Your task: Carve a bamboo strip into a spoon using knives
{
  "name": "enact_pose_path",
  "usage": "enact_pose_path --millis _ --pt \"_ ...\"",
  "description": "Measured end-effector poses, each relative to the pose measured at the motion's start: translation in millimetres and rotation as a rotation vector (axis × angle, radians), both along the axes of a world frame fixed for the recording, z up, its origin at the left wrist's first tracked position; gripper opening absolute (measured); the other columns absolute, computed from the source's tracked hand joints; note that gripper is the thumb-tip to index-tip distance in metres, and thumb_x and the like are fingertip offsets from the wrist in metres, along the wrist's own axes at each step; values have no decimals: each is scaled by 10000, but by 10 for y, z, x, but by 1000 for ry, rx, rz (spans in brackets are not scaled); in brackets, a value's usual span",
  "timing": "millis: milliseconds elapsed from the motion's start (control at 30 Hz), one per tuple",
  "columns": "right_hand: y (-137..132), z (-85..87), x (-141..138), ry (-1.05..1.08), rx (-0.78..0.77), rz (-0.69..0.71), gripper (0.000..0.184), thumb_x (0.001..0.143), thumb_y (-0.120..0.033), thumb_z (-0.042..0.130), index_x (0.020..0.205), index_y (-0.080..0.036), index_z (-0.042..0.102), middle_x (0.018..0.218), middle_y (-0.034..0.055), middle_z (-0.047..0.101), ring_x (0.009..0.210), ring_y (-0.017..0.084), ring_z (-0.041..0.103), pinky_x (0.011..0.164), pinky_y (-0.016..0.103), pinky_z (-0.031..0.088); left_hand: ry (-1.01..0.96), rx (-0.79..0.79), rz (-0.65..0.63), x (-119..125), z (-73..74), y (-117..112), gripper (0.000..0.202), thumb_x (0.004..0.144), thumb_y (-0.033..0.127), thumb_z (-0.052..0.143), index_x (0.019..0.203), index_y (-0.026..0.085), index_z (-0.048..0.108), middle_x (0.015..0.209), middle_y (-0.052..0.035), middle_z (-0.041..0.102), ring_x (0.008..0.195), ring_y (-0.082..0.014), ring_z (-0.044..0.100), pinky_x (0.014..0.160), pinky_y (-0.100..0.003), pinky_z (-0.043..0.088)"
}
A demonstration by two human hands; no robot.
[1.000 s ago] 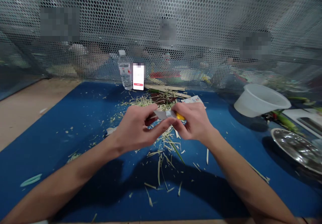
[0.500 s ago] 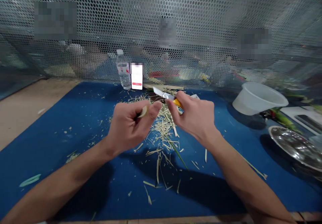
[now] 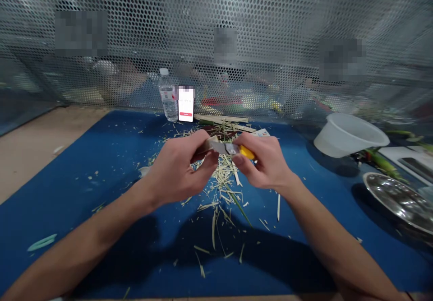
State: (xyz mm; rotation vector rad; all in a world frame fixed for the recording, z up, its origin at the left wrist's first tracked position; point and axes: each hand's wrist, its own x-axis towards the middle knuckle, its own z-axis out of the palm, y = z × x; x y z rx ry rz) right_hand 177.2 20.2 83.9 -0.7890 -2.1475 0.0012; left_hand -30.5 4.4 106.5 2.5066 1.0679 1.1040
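Above the blue mat (image 3: 101,165), my right hand (image 3: 265,168) is closed round a knife with a yellow handle (image 3: 244,151). Its blade (image 3: 219,147) points left and lies against my left hand (image 3: 179,170). The left fingers pinch a small pale piece of stalk, mostly hidden under the blade and fingers. Both hands hover over a heap of thin pale-green shavings (image 3: 221,179) scattered on the mat.
A water bottle (image 3: 168,95) and an upright phone (image 3: 186,104) stand at the mat's far edge before a perforated metal screen (image 3: 216,43). A white plastic bowl (image 3: 348,135), green stalks (image 3: 380,161) and a steel plate (image 3: 399,199) lie at right. Blurred people sit behind the screen.
Half a second ago the knife was lifted away to the upper right, apart from the left hand. Now the blade is back down against the piece in my left fingers.
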Motion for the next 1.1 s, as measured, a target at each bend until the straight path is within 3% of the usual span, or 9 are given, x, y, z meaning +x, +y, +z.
enact_pose_path --millis 233,367,467,767,900,1000,1100 --pt "56 -49 26 5 -19 50 285 902 -438 493 738 -204 489 575 -66 391 493 71 326 494 252 251 49 -32 6 10 17 -77 196 858 286 516 705 191 438 574 65 420 487 -67 340 502 -222 287" --pt "58 -64 25 -36 16 37 305 895 -455 496 720 -205 472 565 -61 402 491 75 326 492 256 245 38 -21 16 27 -3 -72 360 848 479 547 664 190 436 552 58 420 479 -72 357 483 -223 267" --pt "33 -67 -4 -54 46 3 331 901 -479 474 712 -207 469 553 -56 406 475 79 335 481 260 242 11 -12 69 43 -46 -43 444 862 515 553 606 189 394 495 68 384 441 -60 323 452 -223 215" --pt "12 -50 -64 21 -25 -314 339 924 -493 471 729 -215 467 516 -58 405 450 78 370 470 259 238 -128 56 72 80 -115 -19 478 898 348 553 536 180 291 481 81 239 448 -45 224 454 -222 208" --pt "34 -44 -13 122 -103 -166 305 942 -452 450 747 -217 453 533 -67 386 462 67 358 482 243 270 -77 16 100 85 -101 -8 476 832 415 626 563 187 305 517 80 261 482 -51 237 455 -213 211" --pt "29 -56 -5 66 -122 -7 270 919 -432 469 759 -214 466 563 -64 395 473 62 344 481 245 256 -68 -4 44 70 -96 -3 449 814 464 628 585 186 359 528 73 320 475 -49 273 439 -208 213" --pt "29 -79 -19 33 -131 49 270 893 -431 493 739 -213 452 569 -62 389 481 65 330 488 251 252 -73 -31 13 57 -91 -7 456 807 506 626 587 182 394 526 68 358 451 -45 306 417 -204 205"
